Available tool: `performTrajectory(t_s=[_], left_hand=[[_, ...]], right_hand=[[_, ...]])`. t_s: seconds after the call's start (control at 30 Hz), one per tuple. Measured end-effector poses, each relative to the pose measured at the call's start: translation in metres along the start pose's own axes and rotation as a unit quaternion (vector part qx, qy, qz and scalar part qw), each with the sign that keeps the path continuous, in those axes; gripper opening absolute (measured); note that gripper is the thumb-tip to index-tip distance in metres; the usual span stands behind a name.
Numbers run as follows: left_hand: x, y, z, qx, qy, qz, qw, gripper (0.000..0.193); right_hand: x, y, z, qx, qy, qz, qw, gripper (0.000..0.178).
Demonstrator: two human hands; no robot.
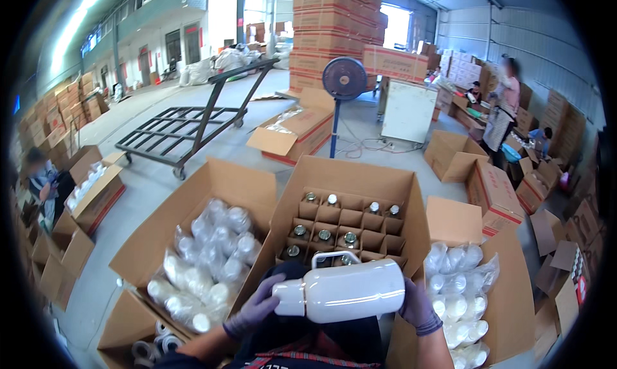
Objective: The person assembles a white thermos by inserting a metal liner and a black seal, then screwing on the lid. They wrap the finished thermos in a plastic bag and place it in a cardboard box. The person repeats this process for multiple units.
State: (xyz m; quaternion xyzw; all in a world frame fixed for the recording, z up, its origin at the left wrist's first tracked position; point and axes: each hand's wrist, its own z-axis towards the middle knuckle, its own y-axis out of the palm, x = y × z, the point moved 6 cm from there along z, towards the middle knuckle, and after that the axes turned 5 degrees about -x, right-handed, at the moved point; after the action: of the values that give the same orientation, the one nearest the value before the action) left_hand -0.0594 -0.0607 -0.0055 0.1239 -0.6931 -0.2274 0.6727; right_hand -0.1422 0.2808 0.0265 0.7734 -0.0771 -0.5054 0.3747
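A glossy white thermos jug (353,290) with a looped handle lies sideways in front of me, held between my two gloved hands. My left hand (258,308), in a purple glove, is closed at its narrower neck end. Around the wide base is my right hand (421,308), gloved the same way, with its fingers partly hidden behind the jug. Just beyond stands an open carton (360,170) with cardboard dividers. Several silvery-topped bottle-like pieces (324,235) sit in its cells, and the jug hides some near cells.
Open cartons of plastic-wrapped white parts flank me, left (241,176) and right (514,292). White rings (168,343) fill a box at lower left. Beyond are a fan (345,79), a flat cart (186,128) and stacked cartons (331,38). Other people work at far left and right.
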Motion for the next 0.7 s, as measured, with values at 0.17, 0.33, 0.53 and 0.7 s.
performTrajectory(t_s=[0.17,0.33,0.53,0.7], left_hand=[[-0.041,0.052,-0.042,-0.232,0.384,0.657,0.606,0.041],[-0.15,0.026,-0.056,-0.374,-0.211,0.097,0.898,0.039],[0.051,0.019,0.016,0.086,0.295,0.456,0.835,0.043],[0.035,-0.048,0.033,0.161,0.255,0.509,0.807,0.034]], right_hand=[[-0.044,0.036,0.066,-0.061,0.042,-0.625,0.777,0.067],[0.042,0.133,0.085,-0.135,-0.085,-0.83,0.534,0.065],[0.031,0.161,0.121,-0.134,-0.045,-0.892,0.428,0.054],[-0.023,0.114,0.138,-0.211,-0.149,-0.729,0.634,0.041]])
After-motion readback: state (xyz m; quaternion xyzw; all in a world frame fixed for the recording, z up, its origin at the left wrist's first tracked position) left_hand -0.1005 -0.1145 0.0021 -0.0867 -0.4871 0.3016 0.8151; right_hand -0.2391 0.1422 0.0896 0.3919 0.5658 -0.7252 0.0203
